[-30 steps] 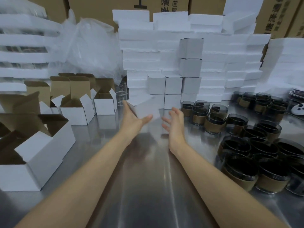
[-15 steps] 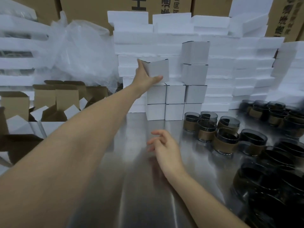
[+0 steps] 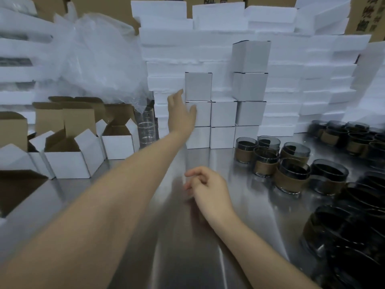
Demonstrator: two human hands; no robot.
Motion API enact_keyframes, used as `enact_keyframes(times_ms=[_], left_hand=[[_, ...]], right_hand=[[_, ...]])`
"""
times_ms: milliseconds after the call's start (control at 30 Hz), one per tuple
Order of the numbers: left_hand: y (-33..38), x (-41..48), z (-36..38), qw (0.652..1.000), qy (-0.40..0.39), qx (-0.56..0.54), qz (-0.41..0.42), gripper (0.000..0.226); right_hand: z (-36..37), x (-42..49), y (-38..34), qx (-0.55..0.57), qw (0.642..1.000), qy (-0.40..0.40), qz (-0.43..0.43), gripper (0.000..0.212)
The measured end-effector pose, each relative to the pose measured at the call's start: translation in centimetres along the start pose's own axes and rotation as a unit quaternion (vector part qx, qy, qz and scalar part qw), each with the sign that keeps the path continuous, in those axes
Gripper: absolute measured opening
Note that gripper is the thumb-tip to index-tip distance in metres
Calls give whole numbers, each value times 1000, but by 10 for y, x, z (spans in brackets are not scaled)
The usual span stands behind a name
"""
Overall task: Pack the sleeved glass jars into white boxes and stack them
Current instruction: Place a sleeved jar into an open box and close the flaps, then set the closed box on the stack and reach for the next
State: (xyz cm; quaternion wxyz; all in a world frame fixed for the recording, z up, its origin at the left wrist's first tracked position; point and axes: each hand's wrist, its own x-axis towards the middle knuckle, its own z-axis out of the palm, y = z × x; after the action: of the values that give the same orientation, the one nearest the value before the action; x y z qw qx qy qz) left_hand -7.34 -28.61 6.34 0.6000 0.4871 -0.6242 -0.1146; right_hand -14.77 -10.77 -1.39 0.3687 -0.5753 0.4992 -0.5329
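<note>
Left grip (image 3: pixel 180 113) flat, beside closed box (image 3: pixel 198 86) — jars (image 3: pixel 291 176) loose

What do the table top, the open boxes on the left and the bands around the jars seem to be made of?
Table top: likely brushed steel; it is grey and shiny, with streaked reflections.
Open boxes: cardboard, white outside and plain brown inside the flaps.
Bands: matte brown, perhaps kraft paper or a leather-like sheet; too blurred to tell.

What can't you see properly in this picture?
All head view:
- Inside the stacked white boxes: closed flaps hide any jars.
- Middle box: partly covered by the left hand.
- Nearest jars: blurred, cut by the right edge.
- Carton print: cut by the top edge.
</note>
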Motion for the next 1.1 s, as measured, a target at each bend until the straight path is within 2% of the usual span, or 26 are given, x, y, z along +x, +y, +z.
enact_keyframes(times_ms=[100, 267, 433, 500, 567, 633, 733, 800, 867, 933, 967, 1000, 1100], left_hand=[[-4, -66, -13, 1000, 14, 19, 15, 47], [4, -136, -66, 993, -56, 75, 70, 39], [12, -173, -116, 971, -133, 191, 50, 25], [15, -177, -124, 949, -124, 280, 75, 23], [17, -174, -127, 904, -118, 403, 80, 25], [21, -169, -131, 878, -109, 464, 54, 24], [33, -153, -142, 878, -93, 470, 17, 21], [42, -139, -156, 867, -101, 485, -58, 16], [49, -128, -174, 826, -137, 523, -160, 14], [53, -118, -190, 766, -185, 574, -223, 18], [54, -115, -196, 748, -207, 582, -244, 22], [55, -111, -200, 743, -231, 570, -265, 28], [56, -106, -212, 759, -273, 478, -348, 39]], right_hand=[[-2, 0, -2, 11, 1000, 10, 1, 35], [-5, -3, -6, 24, 1000, 18, 5, 31], [-8, -5, -8, 3, 1000, 10, 9, 31], [-7, -8, -8, -7, 1000, 12, 8, 32], [-7, -12, -8, -26, 1000, 4, -5, 33], [-7, -17, -10, -43, 999, -14, -23, 35], [-7, -17, -11, -54, 997, -37, -46, 36], [-6, -15, -11, -54, 996, -44, -51, 36], [-6, -13, -11, -51, 996, -47, -48, 35], [-5, -11, -9, -53, 996, -49, -49, 36], [-5, -10, -7, -57, 996, -50, -51, 37], [-5, -10, -6, -61, 995, -52, -54, 37], [-4, -8, -2, -68, 994, -58, -64, 38]])
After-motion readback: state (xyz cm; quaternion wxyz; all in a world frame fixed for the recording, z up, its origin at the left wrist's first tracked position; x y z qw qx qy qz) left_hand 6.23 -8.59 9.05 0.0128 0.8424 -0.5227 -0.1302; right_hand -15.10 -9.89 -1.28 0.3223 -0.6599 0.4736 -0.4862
